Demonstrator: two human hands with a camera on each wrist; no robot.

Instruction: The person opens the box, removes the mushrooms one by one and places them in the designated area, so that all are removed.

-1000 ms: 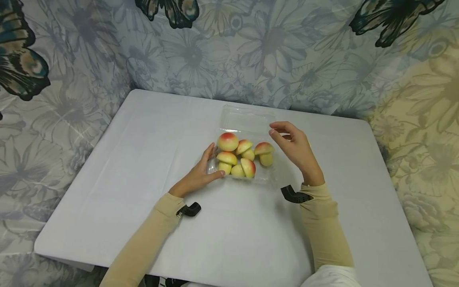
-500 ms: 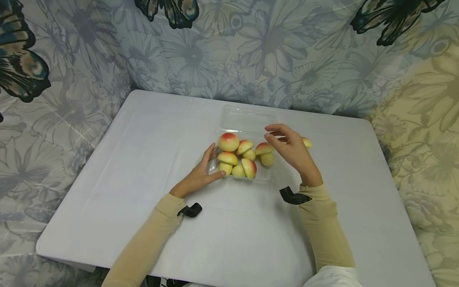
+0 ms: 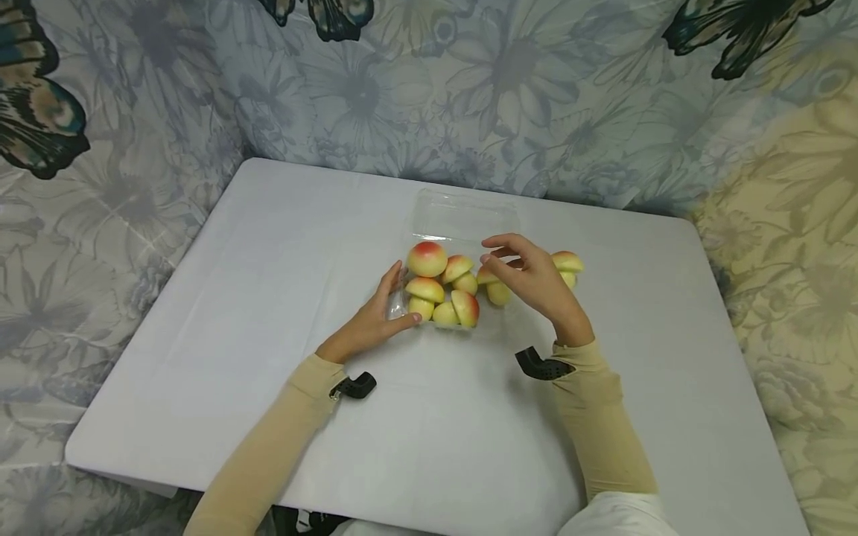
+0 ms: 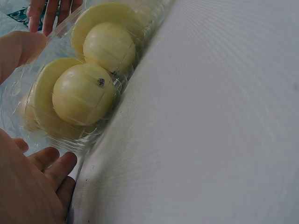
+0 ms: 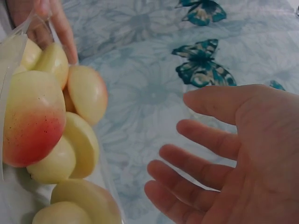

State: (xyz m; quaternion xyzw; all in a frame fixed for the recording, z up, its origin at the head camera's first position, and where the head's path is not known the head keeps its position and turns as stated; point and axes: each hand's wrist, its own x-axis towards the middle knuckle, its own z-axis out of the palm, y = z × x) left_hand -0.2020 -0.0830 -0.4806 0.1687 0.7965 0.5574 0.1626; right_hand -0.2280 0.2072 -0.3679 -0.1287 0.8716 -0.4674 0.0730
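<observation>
A clear hinged plastic container [image 3: 465,216] lies with its lid folded back, several yellow mushroom-shaped pieces with red-blushed caps inside. My left hand [image 3: 369,325] holds its near left corner, thumb at the front rim and fingers along the left side. Through the clear wall in the left wrist view, two pale mushroom-shaped pieces [image 4: 83,94] show. Above the container's right end hovers my right hand [image 3: 534,279], holding nothing, its fingers loosely bent and apart in the right wrist view. It partly covers one mushroom-shaped piece [image 3: 498,294] in the head view.
Another mushroom-shaped piece [image 3: 568,263] is right of the container, partly behind the right hand. All this stands on a table with a white cloth [image 3: 228,313]. Floral fabric with butterflies [image 3: 362,97] hangs behind the table's far edge.
My right hand has shifted slightly left over the container, uncovering the mushroom-shaped piece on the right. The left hand has stayed at the container's corner. The head view has tilted slightly.
</observation>
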